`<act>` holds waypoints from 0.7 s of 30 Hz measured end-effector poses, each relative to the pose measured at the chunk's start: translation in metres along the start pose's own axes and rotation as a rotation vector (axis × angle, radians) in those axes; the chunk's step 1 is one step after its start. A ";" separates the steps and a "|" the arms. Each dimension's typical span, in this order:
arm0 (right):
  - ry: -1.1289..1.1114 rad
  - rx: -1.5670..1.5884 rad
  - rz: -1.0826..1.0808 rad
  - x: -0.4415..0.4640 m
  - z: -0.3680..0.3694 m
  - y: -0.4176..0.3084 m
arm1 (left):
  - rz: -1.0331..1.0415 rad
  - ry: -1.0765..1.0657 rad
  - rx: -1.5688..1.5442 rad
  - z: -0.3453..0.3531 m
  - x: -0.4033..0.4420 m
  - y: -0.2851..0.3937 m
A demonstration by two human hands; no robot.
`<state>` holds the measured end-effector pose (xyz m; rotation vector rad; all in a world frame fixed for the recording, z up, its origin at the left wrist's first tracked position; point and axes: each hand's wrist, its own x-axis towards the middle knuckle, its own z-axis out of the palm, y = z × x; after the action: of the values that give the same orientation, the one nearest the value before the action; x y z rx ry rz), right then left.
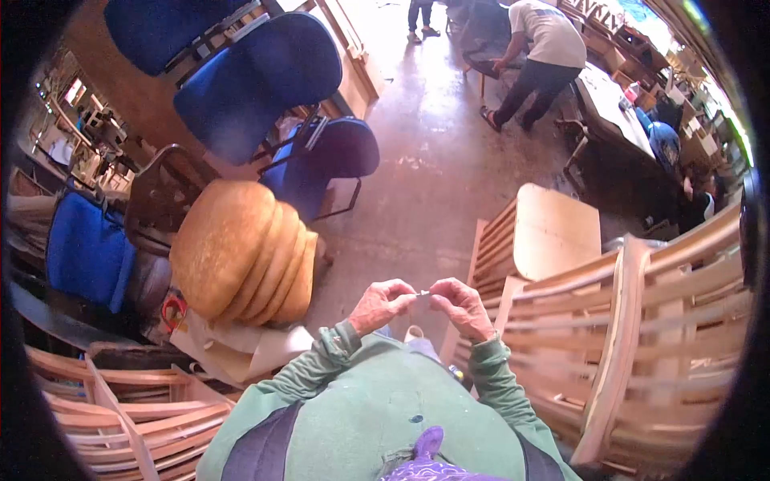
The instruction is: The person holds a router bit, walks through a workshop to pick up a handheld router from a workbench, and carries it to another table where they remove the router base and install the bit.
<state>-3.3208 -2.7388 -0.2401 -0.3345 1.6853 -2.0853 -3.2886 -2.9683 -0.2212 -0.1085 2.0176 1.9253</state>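
Observation:
In front of my chest, my left hand (382,306) and my right hand (464,308) meet almost fingertip to fingertip. Between them is a small, pale object (422,293), too tiny to name. Thumb and forefinger of each hand are pinched together at its ends. Green sleeves cover both forearms. Below the hands, grey floor shows past the front of my green shirt (377,393).
Tan, rounded pads (228,248) are stacked on the left, near blue upholstered chairs (257,80). Slatted wooden frames (630,337) stand close on my right, beside a pale wooden panel (557,232). Farther off, a person (545,56) bends over a dark chair (485,40).

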 end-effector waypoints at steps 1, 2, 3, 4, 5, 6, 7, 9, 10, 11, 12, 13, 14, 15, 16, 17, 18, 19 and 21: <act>-0.005 -0.032 0.003 0.020 -0.011 -0.006 | -0.016 0.016 -0.018 -0.003 0.020 0.004; 0.000 -0.045 0.008 0.039 -0.021 -0.011 | -0.019 0.011 -0.035 -0.006 0.041 0.006; 0.006 -0.059 0.011 0.059 -0.029 -0.016 | -0.020 0.006 -0.051 -0.011 0.061 0.013; 0.011 -0.072 0.013 0.081 -0.037 -0.021 | -0.021 0.000 -0.067 -0.017 0.083 0.021; 0.013 -0.097 0.022 0.105 -0.048 -0.024 | -0.015 0.021 0.004 -0.023 0.102 0.031; 0.016 -0.125 0.030 0.127 -0.058 -0.026 | -0.038 -0.013 -0.051 -0.031 0.126 0.031; 0.021 -0.155 0.041 0.149 -0.067 -0.027 | -0.040 -0.027 -0.055 -0.040 0.149 0.031; 0.073 -0.082 0.067 0.206 -0.085 -0.021 | -0.066 -0.093 -0.098 -0.067 0.222 0.039; 0.096 -0.059 0.061 0.235 -0.097 -0.027 | -0.043 -0.122 -0.063 -0.078 0.263 0.052; 0.105 -0.125 0.069 0.252 -0.104 -0.034 | -0.045 -0.147 -0.037 -0.086 0.289 0.062; 0.148 -0.095 0.093 0.258 -0.106 -0.042 | -0.070 -0.172 -0.010 -0.091 0.301 0.069; 0.182 -0.076 0.078 0.281 -0.114 -0.055 | -0.101 -0.214 -0.046 -0.097 0.325 0.085; 0.214 -0.053 0.065 0.302 -0.121 -0.066 | -0.078 -0.234 -0.031 -0.102 0.348 0.103; 0.230 -0.020 0.064 0.320 -0.131 -0.069 | -0.060 -0.253 -0.015 -0.107 0.369 0.119; 0.248 -0.013 0.062 0.341 -0.139 -0.073 | -0.034 -0.265 0.000 -0.114 0.393 0.135; 0.265 -0.009 0.064 0.360 -0.146 -0.076 | -0.013 -0.280 0.008 -0.122 0.414 0.145; 0.282 -0.003 0.071 0.382 -0.154 -0.082 | 0.000 -0.262 -0.004 -0.129 0.437 0.154; 0.283 -0.013 0.071 0.405 -0.162 -0.091 | 0.012 -0.246 -0.016 -0.134 0.460 0.161; 0.269 -0.033 0.045 0.455 -0.179 -0.100 | 0.080 -0.187 -0.030 -0.145 0.503 0.172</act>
<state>-3.8177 -2.7839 -0.2221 -0.0244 1.8611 -2.1480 -3.8379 -3.0055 -0.2063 0.1424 1.8972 1.9350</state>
